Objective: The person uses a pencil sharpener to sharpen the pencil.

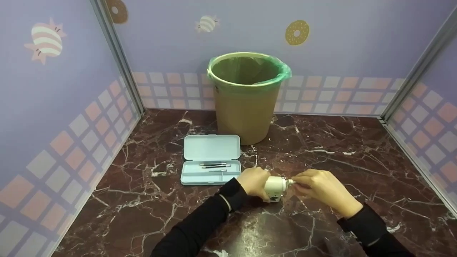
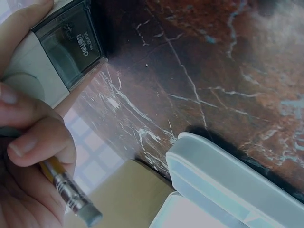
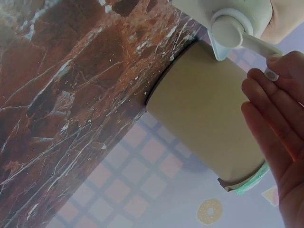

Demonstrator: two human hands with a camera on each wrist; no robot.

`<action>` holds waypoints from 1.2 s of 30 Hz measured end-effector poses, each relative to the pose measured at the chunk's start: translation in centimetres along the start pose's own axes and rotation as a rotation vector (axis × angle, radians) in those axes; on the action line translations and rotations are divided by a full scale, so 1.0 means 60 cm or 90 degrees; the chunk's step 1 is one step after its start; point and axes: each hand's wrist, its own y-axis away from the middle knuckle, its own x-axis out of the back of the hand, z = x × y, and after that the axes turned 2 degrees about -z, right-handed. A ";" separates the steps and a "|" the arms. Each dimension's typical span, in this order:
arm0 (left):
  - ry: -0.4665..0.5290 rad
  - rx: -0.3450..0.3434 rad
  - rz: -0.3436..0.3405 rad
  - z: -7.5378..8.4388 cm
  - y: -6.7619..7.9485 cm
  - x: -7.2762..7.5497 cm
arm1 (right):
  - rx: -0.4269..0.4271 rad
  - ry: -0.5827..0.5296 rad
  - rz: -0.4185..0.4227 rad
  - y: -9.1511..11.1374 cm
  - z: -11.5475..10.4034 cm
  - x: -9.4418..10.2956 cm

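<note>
A white hand-crank pencil sharpener (image 1: 274,185) lies over the marbled tabletop, its body gripped by my left hand (image 1: 254,180). In the left wrist view a dark see-through shavings drawer (image 2: 73,42) shows on the sharpener. The same hand's curled fingers also hold a yellow pencil (image 2: 70,192), with its metal band and eraser end sticking out from the fingers. On the sharpener's other side, my right hand (image 1: 319,186) pinches the end of the white crank handle (image 3: 259,45) between thumb and fingers. The pencil's tip end is hidden.
Left of the hands lies an opened light-blue pencil case (image 1: 212,147) with several pencils (image 1: 216,165) in its tray. Behind it stands a tan waste bin (image 1: 246,110) with a green bag liner (image 1: 284,71). Patterned panels (image 1: 342,57) wall in the table. Light specks dot the tabletop near the bin.
</note>
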 end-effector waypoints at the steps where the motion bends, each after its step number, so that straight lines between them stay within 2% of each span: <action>1: 0.001 -0.002 0.001 0.000 -0.001 0.000 | -0.001 0.005 -0.001 -0.001 0.001 0.001; 11: 0.003 -0.017 -0.004 -0.002 -0.002 0.000 | -0.027 0.030 -0.019 -0.009 0.005 0.000; 22: 0.001 -0.022 -0.009 0.002 0.000 0.002 | -0.065 0.077 -0.054 -0.019 0.025 -0.027; 29: -0.009 -0.025 -0.005 0.003 0.000 -0.002 | -0.099 0.067 -0.106 -0.018 0.032 -0.048; 36: -0.004 -0.030 0.002 -0.001 -0.001 -0.005 | -0.102 0.061 -0.109 -0.017 0.036 -0.062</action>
